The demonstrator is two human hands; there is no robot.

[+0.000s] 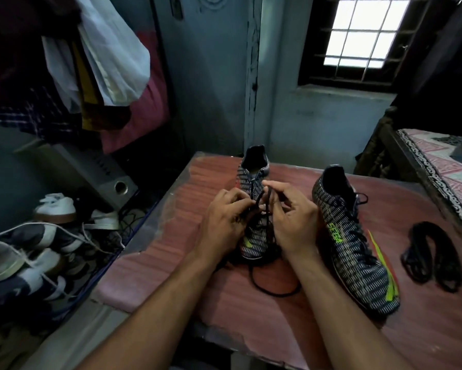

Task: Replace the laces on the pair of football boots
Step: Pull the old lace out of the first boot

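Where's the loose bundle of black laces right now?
In the head view, the bundle of black laces lies on the table at the far right, just right of the right-hand boot.

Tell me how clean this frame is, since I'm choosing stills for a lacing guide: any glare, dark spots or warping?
Head view: the window is blown out white; the room around it is dim and bluish. Both hands and the boot between them are lit and fairly sharp, though the black lace blends into it. Wide-angle warping bends the edges, and the shoes at left are soft.
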